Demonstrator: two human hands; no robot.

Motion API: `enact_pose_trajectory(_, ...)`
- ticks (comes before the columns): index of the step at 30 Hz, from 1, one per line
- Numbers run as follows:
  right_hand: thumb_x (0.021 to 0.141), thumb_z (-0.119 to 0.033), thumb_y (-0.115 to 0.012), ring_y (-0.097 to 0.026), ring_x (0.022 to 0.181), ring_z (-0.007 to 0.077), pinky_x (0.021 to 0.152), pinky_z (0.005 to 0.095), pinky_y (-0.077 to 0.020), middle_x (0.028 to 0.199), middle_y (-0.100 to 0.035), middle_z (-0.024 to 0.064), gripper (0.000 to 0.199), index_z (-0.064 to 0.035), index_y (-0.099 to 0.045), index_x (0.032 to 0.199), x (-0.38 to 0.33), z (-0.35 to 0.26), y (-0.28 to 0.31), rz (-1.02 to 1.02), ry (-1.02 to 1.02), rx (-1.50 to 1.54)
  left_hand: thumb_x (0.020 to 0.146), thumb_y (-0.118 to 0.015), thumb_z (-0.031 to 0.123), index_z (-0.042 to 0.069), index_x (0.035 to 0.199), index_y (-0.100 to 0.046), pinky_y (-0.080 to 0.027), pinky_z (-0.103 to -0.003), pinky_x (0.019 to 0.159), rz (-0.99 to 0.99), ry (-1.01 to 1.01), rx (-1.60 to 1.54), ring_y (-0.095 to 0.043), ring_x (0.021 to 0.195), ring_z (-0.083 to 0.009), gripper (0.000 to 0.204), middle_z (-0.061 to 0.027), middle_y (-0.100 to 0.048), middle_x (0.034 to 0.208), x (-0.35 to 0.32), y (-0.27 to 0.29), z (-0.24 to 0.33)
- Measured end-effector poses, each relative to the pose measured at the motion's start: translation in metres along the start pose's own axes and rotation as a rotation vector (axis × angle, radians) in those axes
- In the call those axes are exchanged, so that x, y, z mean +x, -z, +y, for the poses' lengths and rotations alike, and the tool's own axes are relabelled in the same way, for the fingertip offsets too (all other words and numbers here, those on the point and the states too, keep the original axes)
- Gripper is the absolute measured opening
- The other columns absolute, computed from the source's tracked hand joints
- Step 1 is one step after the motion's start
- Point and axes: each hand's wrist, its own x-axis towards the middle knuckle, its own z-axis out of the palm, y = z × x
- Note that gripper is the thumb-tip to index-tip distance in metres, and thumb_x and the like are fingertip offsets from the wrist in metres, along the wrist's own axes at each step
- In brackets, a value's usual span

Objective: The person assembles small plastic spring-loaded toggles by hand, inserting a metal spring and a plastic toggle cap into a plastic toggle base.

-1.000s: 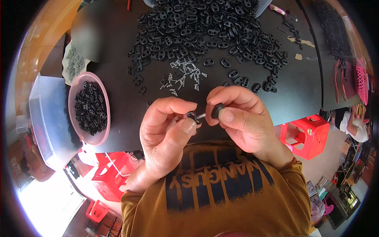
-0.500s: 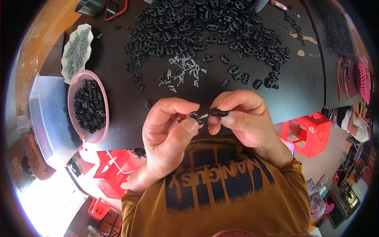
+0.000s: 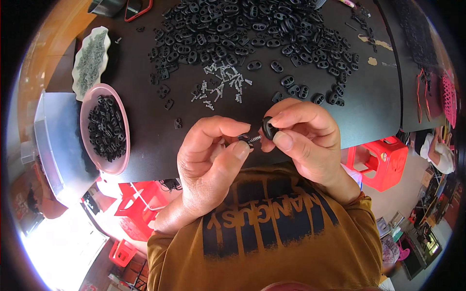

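Observation:
My left hand [image 3: 208, 160] is closed, pinching a small black plastic plunger [image 3: 245, 138] between thumb and forefinger, much of it hidden by the fingers. A thin metal spring [image 3: 255, 139] sticks out of that plunger to the right. Between the thumb and fingers of my right hand [image 3: 313, 143] is a glossy black oval cord lock shell [image 3: 269, 128], tilted upright. The spring's right end comes close to the shell's lower edge; whether they touch I cannot tell. Beyond my hands, loose springs [image 3: 224, 80] lie scattered before a big heap of black cord lock shells [image 3: 242, 29].
At left, a pink oval bowl [image 3: 126, 140] holds small black plastic parts. Behind it lies a white scalloped dish [image 3: 106, 48] full of springs. A clear plastic bin [image 3: 58, 145] stands beyond the bowl. Red stools [image 3: 386, 165] flank me below the dark table [image 3: 145, 106].
My right hand has turned the cord lock shell from lying flat to nearly upright and raised it slightly. The spring now slants up toward it. My left hand keeps its pinch on the plunger.

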Motion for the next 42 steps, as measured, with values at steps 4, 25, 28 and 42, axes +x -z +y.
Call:
enact_pose_trajectory(4,0.084,0.005,-0.056,-0.058,0.081,0.0122,0.070,0.0231,-0.0476,0.097,-0.055,0.0111,0.023,0.0030,-0.056,0.106,0.002,-0.005,0.000,-0.021,-0.005,-0.059,0.084,-0.048,-0.009,-0.001,0.107,-0.050,-0.044,-0.022,0.075,-0.019,-0.022,0.037,-0.056,0.086,-0.0091,0.024,-0.0056,-0.057,0.095,0.001,0.001,-0.002)
enact_pose_trajectory(25,0.078,0.004,-0.060,-0.054,0.074,0.0136,0.062,0.0216,-0.0424,0.092,-0.057,0.0127,0.025,0.0042,-0.059,0.103,0.010,-0.013,-0.002,-0.177,0.311,-0.781,0.080,-0.053,-0.011,0.000,0.104,-0.053,-0.038,-0.017,0.066,0.045,-0.131,0.345,-0.046,0.075,-0.0039,0.027,-0.0003,-0.053,0.088,0.001,-0.001,-0.008)
enact_pose_trajectory(28,0.078,0.004,-0.060,-0.054,0.073,0.0138,0.062,0.0219,-0.0420,0.092,-0.058,0.0125,0.025,0.0046,-0.059,0.103,0.010,-0.009,-0.002,-0.165,0.323,-0.765,0.080,-0.054,-0.010,0.000,0.105,-0.053,-0.038,-0.018,0.067,0.074,-0.078,0.331,-0.046,0.075,-0.0043,0.027,-0.0009,-0.054,0.090,-0.002,-0.001,-0.006)
enact_pose_trajectory(42,0.079,0.004,-0.056,-0.057,0.072,0.0147,0.061,0.0232,-0.0443,0.085,-0.060,0.0102,0.025,0.0032,-0.061,0.104,0.011,-0.011,-0.006,-0.134,0.142,-0.556,0.082,-0.052,-0.013,-0.003,0.113,-0.048,-0.046,-0.023,0.081,0.001,-0.088,0.183,-0.056,0.089,-0.0094,0.033,-0.0079,-0.058,0.099,-0.005,0.005,-0.007)
